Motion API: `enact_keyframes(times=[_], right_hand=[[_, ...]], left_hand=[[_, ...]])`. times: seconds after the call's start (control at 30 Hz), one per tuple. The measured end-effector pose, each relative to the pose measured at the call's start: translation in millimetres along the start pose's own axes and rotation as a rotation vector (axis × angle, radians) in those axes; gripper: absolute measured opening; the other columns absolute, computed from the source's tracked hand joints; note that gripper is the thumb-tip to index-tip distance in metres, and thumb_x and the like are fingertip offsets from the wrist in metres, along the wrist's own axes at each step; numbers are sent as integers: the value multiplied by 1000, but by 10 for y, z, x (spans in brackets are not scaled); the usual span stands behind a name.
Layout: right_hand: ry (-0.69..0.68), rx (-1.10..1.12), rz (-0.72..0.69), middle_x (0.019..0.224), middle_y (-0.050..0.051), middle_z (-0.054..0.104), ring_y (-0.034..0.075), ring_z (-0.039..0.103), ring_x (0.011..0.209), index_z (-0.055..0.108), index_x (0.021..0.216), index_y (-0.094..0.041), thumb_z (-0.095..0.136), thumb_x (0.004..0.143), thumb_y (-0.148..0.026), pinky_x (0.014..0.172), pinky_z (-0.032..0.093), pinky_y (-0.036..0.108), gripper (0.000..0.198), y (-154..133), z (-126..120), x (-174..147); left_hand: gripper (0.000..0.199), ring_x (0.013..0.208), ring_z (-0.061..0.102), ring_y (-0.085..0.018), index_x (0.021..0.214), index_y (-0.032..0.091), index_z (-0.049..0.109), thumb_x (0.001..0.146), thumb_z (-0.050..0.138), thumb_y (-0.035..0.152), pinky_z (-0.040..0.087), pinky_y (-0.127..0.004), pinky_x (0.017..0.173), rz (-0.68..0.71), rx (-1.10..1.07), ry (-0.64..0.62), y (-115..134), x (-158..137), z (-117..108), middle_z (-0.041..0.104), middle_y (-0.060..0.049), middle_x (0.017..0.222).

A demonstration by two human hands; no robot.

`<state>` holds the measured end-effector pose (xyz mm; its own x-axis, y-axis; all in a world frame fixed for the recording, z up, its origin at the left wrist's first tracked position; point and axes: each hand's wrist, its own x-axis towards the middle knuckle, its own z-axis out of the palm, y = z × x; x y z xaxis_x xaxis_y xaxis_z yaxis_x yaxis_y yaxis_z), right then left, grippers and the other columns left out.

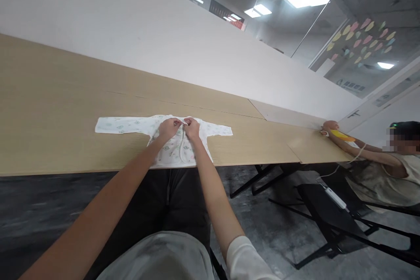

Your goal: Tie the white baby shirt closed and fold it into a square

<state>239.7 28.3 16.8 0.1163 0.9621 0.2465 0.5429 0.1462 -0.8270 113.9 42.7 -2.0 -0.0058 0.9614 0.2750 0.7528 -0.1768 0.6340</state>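
Observation:
A small white baby shirt (173, 151) with a faint green and pink print lies flat on the table, its sleeves spread to both sides. My left hand (169, 128) pinches the fabric near the neckline, just left of the front opening. Close beside it, my right hand (192, 129) grips the opposite edge of the opening, fingers closed. The two sets of fingertips almost meet at the top of the shirt's front. Below them a white trimmed edge curves down towards the hem. Any fastener between the fingers is too small to make out.
The long wooden table (59, 96) runs along a white wall (147, 39). Further right, another person (387, 175) sits with both hands on a doll (331, 127) in yellow. A black folding chair (334, 214) carrying a white power strip (334, 197) stands right of me.

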Motion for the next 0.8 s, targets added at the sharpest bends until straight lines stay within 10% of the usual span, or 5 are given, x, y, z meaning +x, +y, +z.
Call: enact_keyframes(times=[0.4, 0.8], right_hand=[[12, 80, -25, 87, 2, 72, 14, 68, 84, 67, 95, -19, 52, 90, -19, 83, 52, 24, 16, 30, 11, 6], [-19, 148, 14, 75, -4, 65, 13, 65, 77, 59, 101, -21, 58, 75, -7, 81, 52, 25, 29, 115, 99, 97]], left_hand=[[32, 95, 68, -22, 103, 21, 72, 88, 50, 38, 48, -27, 81, -66, -72, -6, 99, -79, -100, 75, -7, 103], [31, 92, 69, -21, 96, 18, 73, 80, 56, 39, 49, -27, 83, -99, -270, 3, 65, -80, -107, 76, -6, 96]])
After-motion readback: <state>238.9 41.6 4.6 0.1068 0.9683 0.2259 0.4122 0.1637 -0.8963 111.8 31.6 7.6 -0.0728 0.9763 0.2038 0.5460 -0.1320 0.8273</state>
